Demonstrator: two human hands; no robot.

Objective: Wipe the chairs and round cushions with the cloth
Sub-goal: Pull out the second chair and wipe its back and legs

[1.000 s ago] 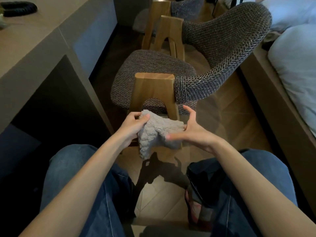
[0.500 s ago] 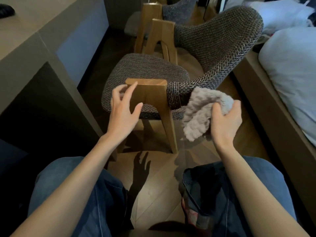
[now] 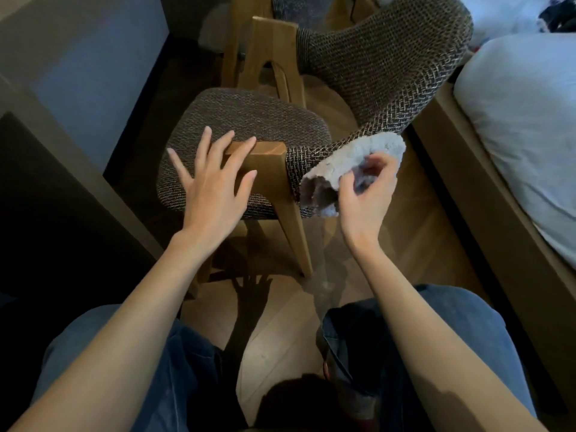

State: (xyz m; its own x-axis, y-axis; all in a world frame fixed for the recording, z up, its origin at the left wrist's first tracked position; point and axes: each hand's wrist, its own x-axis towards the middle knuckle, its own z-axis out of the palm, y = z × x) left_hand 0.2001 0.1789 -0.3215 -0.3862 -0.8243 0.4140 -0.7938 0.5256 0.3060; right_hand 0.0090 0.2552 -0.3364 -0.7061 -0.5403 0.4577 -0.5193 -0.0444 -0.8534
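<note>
At centre frame, one chair (image 3: 249, 120): rounded seat pad in brown-grey woven fabric, curved upholstered back in the same weave rising to the upper right, pale wooden legs, the near leg block standing at the seat's front edge. Left hand (image 3: 212, 194): open, fingers (image 3: 204, 145) spread, laid flat over the near seat edge and the top of that wooden block; it grips nothing. Right hand (image 3: 364, 201): at right of centre, closed on the cloth (image 3: 358, 157), thumb and fingers pinching its folds. Cloth: one piece, pale grey, fluffy pile, bunched; it sits against the lower end of the chair's back where the weave sweeps down beside the wooden block (whether it presses the fabric or merely rests beside it cannot be told). Behind, at top centre, part of a second chair (image 3: 299, 10) of the same weave and wood, mostly cut off by the frame edge. Left side of the frame: a desk (image 3: 46, 57) with a dark recess beneath. Right side: a bed (image 3: 514, 126) with white bedding on a wooden base. Floor (image 3: 280, 347): wooden boards, carrying the shadows of hand and arm. Bottom of the frame: the person's knees in blue jeans (image 3: 156, 369), both bare forearms reaching forward above them.
</note>
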